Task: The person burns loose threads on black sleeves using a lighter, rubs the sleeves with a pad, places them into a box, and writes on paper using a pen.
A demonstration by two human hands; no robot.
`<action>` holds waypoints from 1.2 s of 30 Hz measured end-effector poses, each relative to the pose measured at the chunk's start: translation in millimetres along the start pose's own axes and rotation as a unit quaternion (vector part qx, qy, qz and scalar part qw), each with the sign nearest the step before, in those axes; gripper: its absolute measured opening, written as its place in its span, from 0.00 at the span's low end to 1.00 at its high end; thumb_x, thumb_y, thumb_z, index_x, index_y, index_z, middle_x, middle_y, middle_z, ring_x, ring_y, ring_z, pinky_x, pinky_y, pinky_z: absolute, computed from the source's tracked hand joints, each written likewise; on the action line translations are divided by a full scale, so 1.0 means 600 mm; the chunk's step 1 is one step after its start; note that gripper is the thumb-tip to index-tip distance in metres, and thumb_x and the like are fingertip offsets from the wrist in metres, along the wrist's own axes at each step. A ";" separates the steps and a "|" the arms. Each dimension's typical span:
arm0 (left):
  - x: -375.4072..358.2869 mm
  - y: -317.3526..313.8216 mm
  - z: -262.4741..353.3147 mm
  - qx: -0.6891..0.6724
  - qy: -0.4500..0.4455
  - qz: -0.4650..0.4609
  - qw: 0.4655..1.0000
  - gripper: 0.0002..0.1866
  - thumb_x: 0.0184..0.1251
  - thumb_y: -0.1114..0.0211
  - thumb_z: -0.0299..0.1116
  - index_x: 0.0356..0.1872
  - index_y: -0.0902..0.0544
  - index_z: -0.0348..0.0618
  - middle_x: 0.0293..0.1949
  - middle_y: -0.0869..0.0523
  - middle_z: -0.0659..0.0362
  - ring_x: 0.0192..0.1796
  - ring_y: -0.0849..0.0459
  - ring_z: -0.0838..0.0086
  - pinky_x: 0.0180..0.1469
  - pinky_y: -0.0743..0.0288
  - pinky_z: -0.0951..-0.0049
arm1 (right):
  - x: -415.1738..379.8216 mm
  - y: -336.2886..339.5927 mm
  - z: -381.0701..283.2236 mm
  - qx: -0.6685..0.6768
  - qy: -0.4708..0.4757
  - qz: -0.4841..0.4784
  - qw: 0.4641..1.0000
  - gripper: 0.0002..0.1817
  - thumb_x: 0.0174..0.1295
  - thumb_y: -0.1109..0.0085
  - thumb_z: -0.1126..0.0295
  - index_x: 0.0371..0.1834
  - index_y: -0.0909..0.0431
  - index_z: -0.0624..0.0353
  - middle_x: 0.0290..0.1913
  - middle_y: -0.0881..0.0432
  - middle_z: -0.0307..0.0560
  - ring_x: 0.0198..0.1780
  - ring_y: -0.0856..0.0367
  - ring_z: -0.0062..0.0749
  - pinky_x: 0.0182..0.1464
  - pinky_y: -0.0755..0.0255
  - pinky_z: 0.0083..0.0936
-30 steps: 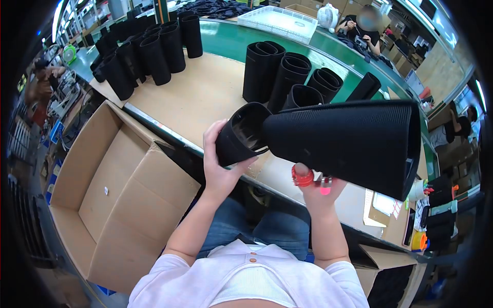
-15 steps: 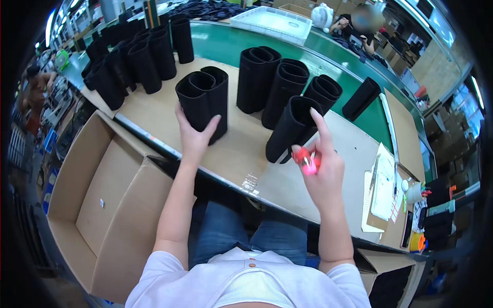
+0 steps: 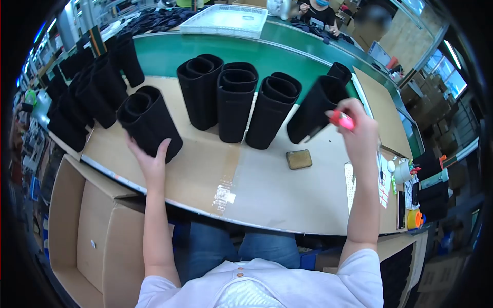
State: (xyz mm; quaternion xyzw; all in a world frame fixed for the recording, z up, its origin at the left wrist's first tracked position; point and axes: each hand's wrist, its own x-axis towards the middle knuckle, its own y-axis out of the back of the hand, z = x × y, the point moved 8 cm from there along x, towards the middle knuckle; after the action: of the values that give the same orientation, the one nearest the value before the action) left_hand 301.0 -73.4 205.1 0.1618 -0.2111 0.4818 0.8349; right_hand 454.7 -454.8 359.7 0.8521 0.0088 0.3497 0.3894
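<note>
Shifted frame-right, one black roll [image 3: 311, 114] tilts by the right hand [image 3: 359, 123], apparently pinching a red object [image 3: 342, 119]; left hand [image 3: 152, 167] clasps another roll [image 3: 155, 123], likely steadying it.

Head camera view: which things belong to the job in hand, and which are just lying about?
Likely in the job:
black roll gripped by the left hand
red-and-pink item in the right hand
three upright black rolls between the hands

Seemingly just lying about:
tan block
pale plastic tray
white cup
</note>
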 end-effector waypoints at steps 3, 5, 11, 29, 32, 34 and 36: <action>0.000 0.000 -0.007 0.002 -0.019 -0.006 1.000 0.51 0.56 0.28 0.31 0.74 0.55 0.40 0.70 0.42 0.40 0.70 0.37 0.50 0.71 0.44 0.59 | 0.031 -0.085 0.067 0.060 -0.007 -0.103 0.993 0.17 0.57 0.45 0.85 0.47 0.25 0.55 0.32 0.17 0.41 0.32 0.18 0.27 0.31 0.29 0.17; 0.003 0.001 -0.009 0.004 -0.019 -0.005 1.000 0.50 0.56 0.28 0.31 0.74 0.55 0.40 0.70 0.42 0.40 0.70 0.37 0.50 0.71 0.44 0.58 | 0.045 -0.099 0.092 0.083 -0.064 -0.148 0.983 0.20 0.57 0.47 0.86 0.52 0.25 0.54 0.33 0.17 0.41 0.32 0.18 0.28 0.32 0.29 0.17; 0.002 0.004 -0.019 0.030 -0.011 0.008 0.999 0.49 0.58 0.30 0.33 0.74 0.55 0.40 0.71 0.44 0.42 0.71 0.39 0.51 0.72 0.47 0.58 | 0.152 -0.038 0.231 0.091 -0.092 0.008 0.992 0.27 0.60 0.48 0.75 0.65 0.30 0.45 0.46 0.16 0.45 0.37 0.17 0.36 0.36 0.28 0.29; -0.224 -0.121 0.292 -0.144 -0.218 -0.269 0.927 0.41 0.60 0.32 0.38 0.72 0.44 0.41 0.68 0.34 0.45 0.69 0.34 0.51 0.71 0.43 0.56 | -0.109 0.084 -0.087 0.098 0.159 -0.188 0.964 0.13 0.45 0.31 0.79 0.35 0.19 0.57 0.32 0.18 0.39 0.30 0.23 0.28 0.37 0.28 0.22; -0.267 -0.143 0.244 -0.229 -0.056 -0.381 0.894 0.54 0.47 0.23 0.34 0.74 0.48 0.41 0.67 0.34 0.45 0.65 0.29 0.53 0.66 0.35 0.60 | -0.148 0.037 -0.136 0.200 0.094 -0.283 0.933 0.24 0.48 0.34 0.81 0.52 0.21 0.54 0.39 0.16 0.39 0.37 0.19 0.28 0.39 0.27 0.21; -0.275 -0.118 0.210 -0.241 0.097 -0.380 0.888 0.51 0.46 0.25 0.32 0.73 0.46 0.40 0.65 0.31 0.45 0.61 0.26 0.55 0.64 0.34 0.62 | -0.148 -0.015 -0.083 0.287 0.099 -0.234 0.924 0.24 0.53 0.37 0.81 0.56 0.23 0.55 0.42 0.16 0.42 0.40 0.18 0.29 0.41 0.27 0.22; -0.280 -0.085 0.175 -0.283 0.200 -0.354 0.869 0.43 0.52 0.32 0.37 0.70 0.40 0.40 0.58 0.24 0.48 0.56 0.23 0.61 0.59 0.31 0.63 | -0.149 -0.074 -0.038 0.148 0.127 -0.237 0.952 0.20 0.60 0.43 0.74 0.57 0.23 0.49 0.53 0.19 0.41 0.46 0.18 0.33 0.48 0.26 0.25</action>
State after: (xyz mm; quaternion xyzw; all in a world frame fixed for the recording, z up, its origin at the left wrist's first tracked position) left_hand 249.7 -271.4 206.4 -0.1176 -0.0957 0.0956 0.9838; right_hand 384.9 -434.7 287.9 0.8223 0.3111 0.3474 0.3261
